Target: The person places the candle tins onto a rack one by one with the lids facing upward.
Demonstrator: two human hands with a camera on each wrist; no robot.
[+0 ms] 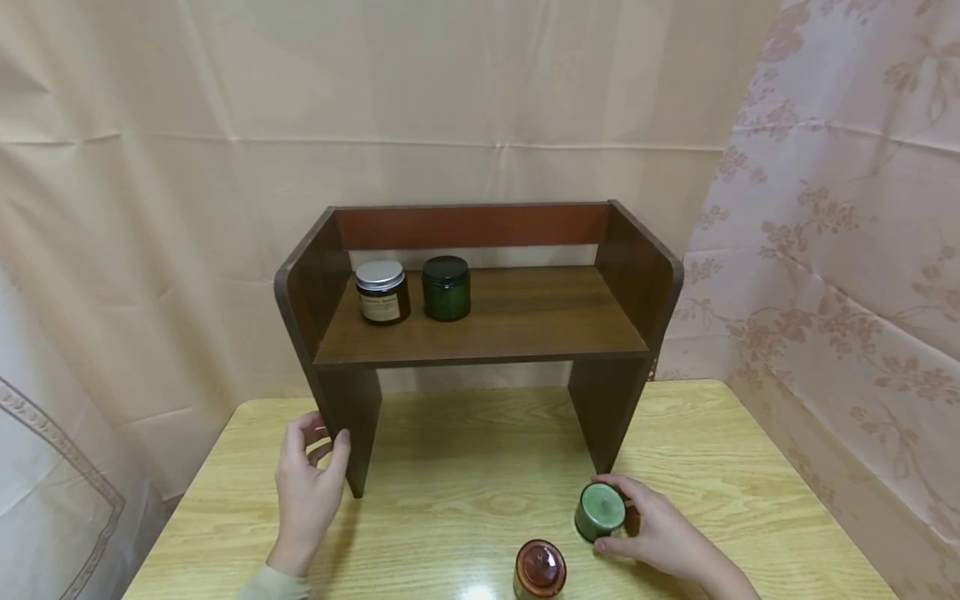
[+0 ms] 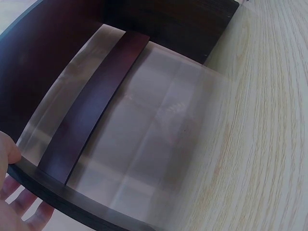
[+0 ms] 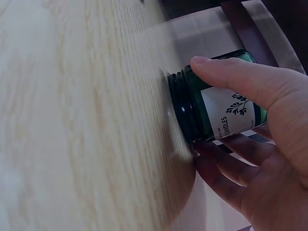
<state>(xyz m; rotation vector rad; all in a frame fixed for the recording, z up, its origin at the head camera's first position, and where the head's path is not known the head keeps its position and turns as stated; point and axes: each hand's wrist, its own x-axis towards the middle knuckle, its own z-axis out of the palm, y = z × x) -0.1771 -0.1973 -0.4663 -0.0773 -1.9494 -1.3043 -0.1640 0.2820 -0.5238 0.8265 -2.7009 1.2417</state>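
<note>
My left hand (image 1: 309, 483) grips the front edge of the left side panel of a dark wooden shelf (image 1: 480, 360), thumb on the near side and fingers round the outside. In the left wrist view the thumb (image 2: 10, 149) lies at the panel's edge. With my right hand (image 1: 656, 529) I hold a green glass candle jar (image 1: 602, 508) by its sides, thumb against the glass. It stands upside down at the table, its dark lid (image 3: 182, 108) lowest; a white label (image 3: 228, 113) shows in the right wrist view. An amber jar (image 1: 540, 571) stands nearby on the table.
On the shelf's left half stand an amber jar with a silver lid (image 1: 381, 292) and a green jar with a dark lid (image 1: 447, 289). The wood-grain table (image 1: 472, 492) carries the shelf. Curtains (image 1: 480, 100) hang behind and at both sides.
</note>
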